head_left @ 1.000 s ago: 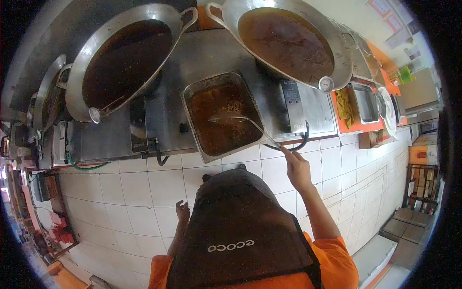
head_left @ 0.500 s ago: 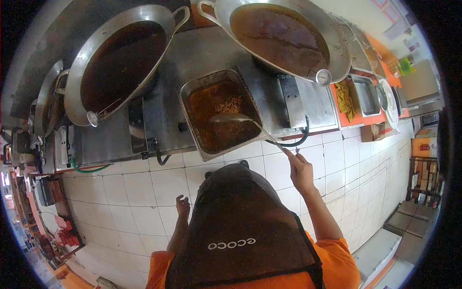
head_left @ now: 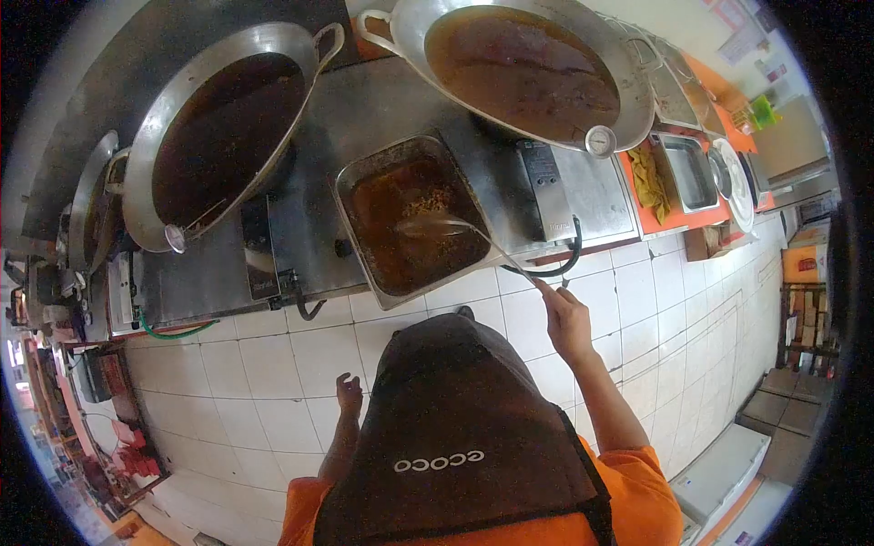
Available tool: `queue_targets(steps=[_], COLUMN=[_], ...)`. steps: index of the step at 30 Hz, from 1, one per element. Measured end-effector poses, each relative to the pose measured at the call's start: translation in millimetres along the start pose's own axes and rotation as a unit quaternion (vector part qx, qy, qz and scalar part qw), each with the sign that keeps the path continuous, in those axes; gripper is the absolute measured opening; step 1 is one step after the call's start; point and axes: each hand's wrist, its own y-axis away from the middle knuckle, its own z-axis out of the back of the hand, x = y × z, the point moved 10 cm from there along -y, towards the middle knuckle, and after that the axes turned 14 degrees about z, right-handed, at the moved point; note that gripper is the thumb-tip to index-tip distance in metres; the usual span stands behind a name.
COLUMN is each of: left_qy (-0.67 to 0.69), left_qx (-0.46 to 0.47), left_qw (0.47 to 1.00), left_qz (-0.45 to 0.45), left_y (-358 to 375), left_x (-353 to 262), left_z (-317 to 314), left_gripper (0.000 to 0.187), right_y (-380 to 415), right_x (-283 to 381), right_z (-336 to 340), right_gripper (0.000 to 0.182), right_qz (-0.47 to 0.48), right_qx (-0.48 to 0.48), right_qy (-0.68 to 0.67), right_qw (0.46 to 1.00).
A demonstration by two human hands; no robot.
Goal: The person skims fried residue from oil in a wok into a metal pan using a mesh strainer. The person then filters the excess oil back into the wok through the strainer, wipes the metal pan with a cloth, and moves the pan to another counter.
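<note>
My right hand (head_left: pixel 569 318) is closed around the handle of a long metal skimmer (head_left: pixel 499 246). Its shallow head rests inside a deep rectangular metal pan (head_left: pixel 375 289) holding dark brown oily liquid. Whether the head has holes is too blurred to tell. Brown fried crumbs (head_left: pixel 431 201) lie in the pan just beyond the skimmer's head. My left hand (head_left: pixel 349 393) hangs low beside the dark apron (head_left: pixel 455 400), holding nothing, its fingers loosely bent and apart.
Two large metal woks of dark oil, the left wok (head_left: pixel 137 196) and the right wok (head_left: pixel 401 23), stand behind the pan, each with a dial thermometer (head_left: pixel 600 140) at its rim. To the right are a yellow cloth (head_left: pixel 648 187) and a steel tray (head_left: pixel 689 173). White floor tiles (head_left: pixel 246 369) lie below.
The view has shifted slightly, so the woks and counter sit a little differently. The skimmer's head is slightly farther left in the view; my grip is unchanged.
</note>
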Motion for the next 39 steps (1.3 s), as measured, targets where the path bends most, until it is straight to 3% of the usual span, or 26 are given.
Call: queue_targets(steps=[2, 5, 9, 12, 14, 15, 17, 18, 20, 22, 24, 27, 28, 29, 30, 32, 33, 35, 36, 39], left_qy=[-0.019, 0.081, 0.009, 0.042, 0.082, 0.076, 0.064, 0.043, 0.004, 0.125, 0.185, 0.046, 0.06, 0.074, 0.088, 0.136, 0.161, 0.086, 0.049, 0.043], left_qx=[0.023, 0.025, -0.025, 0.002, 0.027, 0.024, 0.017, 0.008, -0.011, 0.048, 0.081, 0.003, 0.007, 0.012, 0.017, 0.046, 0.06, 0.01, -0.017, -0.047], left_qw=[1.0, 0.995, 1.0, 0.998, 0.994, 0.996, 0.997, 0.999, 0.998, 0.986, 0.975, 0.997, 0.997, 0.997, 0.996, 0.989, 0.983, 0.995, 0.995, 0.994], left_qz=[-0.006, 0.043, 0.009, -0.035, -0.07, -0.037, 0.03, -0.002, -0.067, -0.095, -0.094, -0.057, -0.036, -0.015, 0.006, 0.042, 0.06, -0.041, -0.091, -0.084], left_y=[-11, -1, 22, -6, -13, -12, 11, 11, 3, -16, -17, 1, 7, 13, 16, -18, -27, -16, -11, 33], left_x=[6, -3, -40, -3, -5, -6, -27, -34, -25, -2, 8, -3, -6, -8, -7, 37, 58, 57, 50, 15], left_z=[-3, -2, 3, -3, -7, -8, -8, -8, -8, -12, -15, -14, -14, -12, -13, -21, -24, -17, -17, -8], left_gripper=[0.037, 0.037, 0.037, 0.037, 0.036, 0.036, 0.035, 0.035, 0.035, 0.036, 0.037, 0.037, 0.037, 0.037, 0.038, 0.039, 0.039, 0.04, 0.041, 0.037], right_y=[4, 2, 4, 4, 12, 16, 27, 33, 30, 14, -7, -64, -85, -108, -131, -187, -212, -258, -275, -310], right_x=[-3, -5, -10, -16, -28, -31, -27, -20, -13, 12, 18, 14, 10, 0, -9, -39, -52, -82, -92, -124], right_z=[-3, -5, -7, -10, -19, -23, -29, -33, -28, 0, 36, 116, 145, 178, 197, 235, 248, 267, 263, 240], right_gripper=[0.033, 0.035, 0.034, 0.03, 0.029, 0.029, 0.029, 0.03, 0.031, 0.03, 0.028, 0.038, 0.039, 0.037, 0.034, 0.032, 0.033, 0.033, 0.032, 0.027], right_qz=[-0.01, -0.014, -0.025, -0.065, -0.144, -0.181, -0.32, -0.381, -0.381, -0.349, -0.338, -0.252, -0.198, -0.159, -0.145, -0.004, 0.013, 0.07, 0.061, 0.036], right_qx=[-0.003, 0.013, -0.004, 0.0, 0.032, 0.048, 0.079, 0.093, 0.126, 0.181, 0.152, 0.03, -0.011, -0.061, -0.128, -0.116, -0.148, -0.165, -0.153, -0.113], right_qy=[-0.007, -0.009, -0.055, -0.138, -0.258, -0.318, -0.49, -0.565, -0.592, -0.646, -0.639, -0.584, -0.523, -0.377, -0.413, -0.204, -0.164, 0.144, 0.213, 0.377], right_qw=[1.0, 1.0, 0.998, 0.988, 0.955, 0.93, 0.807, 0.726, 0.699, 0.654, 0.674, 0.771, 0.829, 0.91, 0.89, 0.972, 0.975, 0.973, 0.963, 0.919])
